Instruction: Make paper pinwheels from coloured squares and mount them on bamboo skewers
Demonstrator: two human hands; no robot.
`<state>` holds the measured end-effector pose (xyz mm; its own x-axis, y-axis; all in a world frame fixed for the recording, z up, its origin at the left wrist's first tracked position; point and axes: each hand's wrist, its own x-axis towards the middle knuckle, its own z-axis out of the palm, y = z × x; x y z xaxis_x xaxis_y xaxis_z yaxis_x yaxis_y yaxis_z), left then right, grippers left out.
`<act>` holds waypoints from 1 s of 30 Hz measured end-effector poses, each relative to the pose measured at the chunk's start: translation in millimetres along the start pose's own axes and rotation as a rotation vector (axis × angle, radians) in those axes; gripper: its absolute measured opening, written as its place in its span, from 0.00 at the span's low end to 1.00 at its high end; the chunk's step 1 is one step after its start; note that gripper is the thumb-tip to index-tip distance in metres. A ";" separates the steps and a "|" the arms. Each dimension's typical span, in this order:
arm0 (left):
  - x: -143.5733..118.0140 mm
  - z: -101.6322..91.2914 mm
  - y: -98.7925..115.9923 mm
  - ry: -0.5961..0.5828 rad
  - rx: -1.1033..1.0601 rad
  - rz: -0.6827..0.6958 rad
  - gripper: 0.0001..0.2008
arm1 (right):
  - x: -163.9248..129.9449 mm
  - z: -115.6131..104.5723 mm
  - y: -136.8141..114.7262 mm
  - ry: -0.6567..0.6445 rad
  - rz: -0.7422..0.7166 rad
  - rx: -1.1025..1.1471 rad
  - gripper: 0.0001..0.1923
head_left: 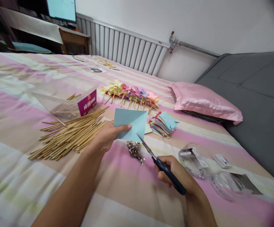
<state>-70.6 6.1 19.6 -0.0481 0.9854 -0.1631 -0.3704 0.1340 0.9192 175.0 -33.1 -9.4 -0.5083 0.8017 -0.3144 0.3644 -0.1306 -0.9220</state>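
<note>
My left hand (111,134) pinches a light blue square of paper (132,119) by its left side, thumb lying on top. A diagonal crease shows on the sheet. In my right hand (172,170) is a pair of scissors (159,164) with dark blue handles, the blade tips at the paper's lower right corner. Whether the blades touch the paper I cannot tell. Below the paper lies a small heap of shiny metal pins (135,152). To its right sits a stack of cut coloured paper (164,124), a blue sheet on top.
Many thin wooden sticks (73,137) lie left, beside a clear plastic box (63,97). Finished paper pinwheels (129,92) lie in a row behind. Clear plastic containers (226,186) are at right, and a pink pillow (205,101) rests near the grey headboard (252,75).
</note>
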 end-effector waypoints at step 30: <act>-1.0 -1.3 -2.3 -0.110 0.092 0.040 0.19 | -1.1 2.6 -4.6 0.029 0.011 0.009 0.20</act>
<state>-71.0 4.7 17.1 0.0430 0.9950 -0.0903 -0.2834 0.0988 0.9539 171.9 -34.8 -5.4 -0.4814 0.8166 -0.3184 0.3630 -0.1449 -0.9205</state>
